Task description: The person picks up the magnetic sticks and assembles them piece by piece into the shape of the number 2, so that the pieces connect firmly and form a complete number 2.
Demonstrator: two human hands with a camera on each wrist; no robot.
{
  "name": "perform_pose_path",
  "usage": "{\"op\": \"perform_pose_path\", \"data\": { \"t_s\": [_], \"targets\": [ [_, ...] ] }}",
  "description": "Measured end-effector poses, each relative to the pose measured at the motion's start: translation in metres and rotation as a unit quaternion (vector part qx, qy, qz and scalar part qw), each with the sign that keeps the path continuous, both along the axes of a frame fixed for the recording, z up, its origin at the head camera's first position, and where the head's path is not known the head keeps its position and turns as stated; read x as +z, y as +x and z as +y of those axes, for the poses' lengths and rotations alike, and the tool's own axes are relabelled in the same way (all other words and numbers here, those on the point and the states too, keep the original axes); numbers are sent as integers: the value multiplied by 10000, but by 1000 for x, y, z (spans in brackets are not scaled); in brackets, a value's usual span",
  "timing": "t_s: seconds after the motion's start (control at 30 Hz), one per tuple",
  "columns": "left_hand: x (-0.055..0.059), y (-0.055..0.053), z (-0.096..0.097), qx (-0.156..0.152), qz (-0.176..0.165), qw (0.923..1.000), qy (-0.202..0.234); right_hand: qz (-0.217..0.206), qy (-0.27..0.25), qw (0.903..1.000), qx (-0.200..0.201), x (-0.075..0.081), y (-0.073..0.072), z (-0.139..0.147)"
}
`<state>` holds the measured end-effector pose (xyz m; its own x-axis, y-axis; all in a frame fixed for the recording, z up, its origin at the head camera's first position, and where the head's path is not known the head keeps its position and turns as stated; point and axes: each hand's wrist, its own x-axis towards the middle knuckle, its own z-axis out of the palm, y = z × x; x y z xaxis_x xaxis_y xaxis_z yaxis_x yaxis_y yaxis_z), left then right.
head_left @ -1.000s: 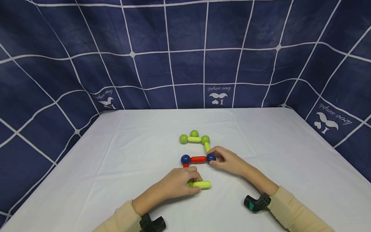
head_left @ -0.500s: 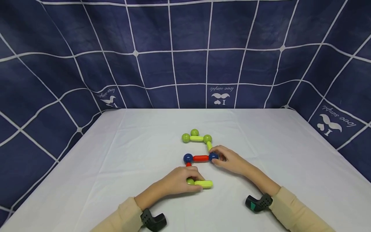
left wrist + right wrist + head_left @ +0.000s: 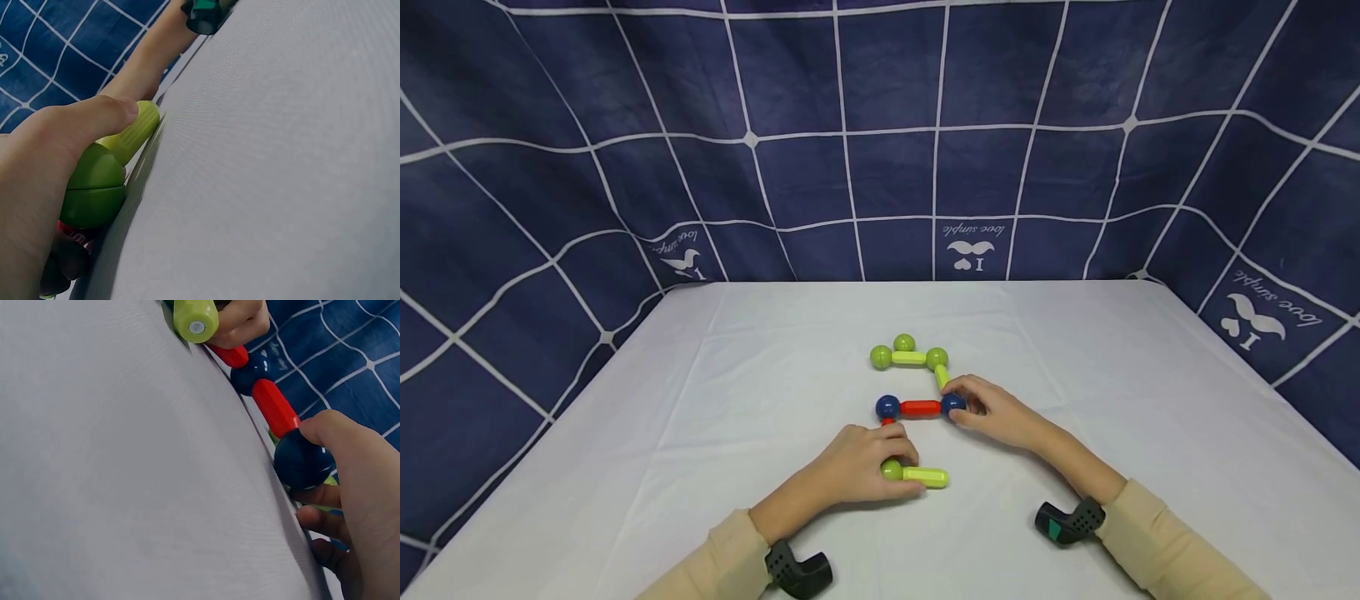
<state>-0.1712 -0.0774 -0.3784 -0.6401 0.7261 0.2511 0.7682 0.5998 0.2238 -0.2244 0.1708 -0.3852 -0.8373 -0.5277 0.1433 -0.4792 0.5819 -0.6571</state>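
Note:
Magnetic balls and rods form a winding chain on the white table. My right hand pinches the right blue ball between thumb and fingers. From that ball a red rod runs left to a second blue ball. Another red rod leads from there toward my left hand, which covers most of it in the head view. The left fingers and thumb curl round a green ball. A yellow-green rod sticks out rightward from this ball, the thumb lying along it.
Beyond the blue balls, a yellow-green rod reaches up to a green ball. A further rod joins that to another green ball, with a third green ball just behind. A navy gridded curtain surrounds the white-covered table.
My left hand and its fingers have shifted slightly away from me, showing more of the green ball. The right hand stays at the blue ball. The whole view shifted a little.

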Motion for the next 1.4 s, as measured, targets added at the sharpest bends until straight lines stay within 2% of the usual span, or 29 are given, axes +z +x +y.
{"op": "perform_pose_path", "data": {
  "t_s": [0.13,0.23,0.5,0.67,0.77,0.9,1.07,1.23,1.4],
  "targets": [
    [-2,0,0,118,-27,9999,66,-132,140,9998,108,6,-2,-1],
    [-2,0,0,185,-45,9997,165,-89,281,9996,30,10,-9,-2],
    [-1,1,2,214,-131,9992,303,566,288,9934,-951,17,-36,-13],
    [0,1,2,198,-517,9981,256,1028,219,9843,-1419,19,-51,-24],
    [0,0,2,194,-929,9954,107,1010,225,9825,-1546,19,-61,-30],
    [-1,-2,4,213,-1312,9911,-53,521,237,9870,-1502,18,-74,-40],
    [-2,-1,4,205,-1357,9905,-33,-106,240,9921,-1227,16,-84,-54],
    [-3,-1,4,160,-1323,9911,-39,-325,336,9949,-899,16,-87,-66],
    [-2,-1,3,142,-1297,9914,-36,-216,643,9944,-806,16,-88,-73]
  ]
}}
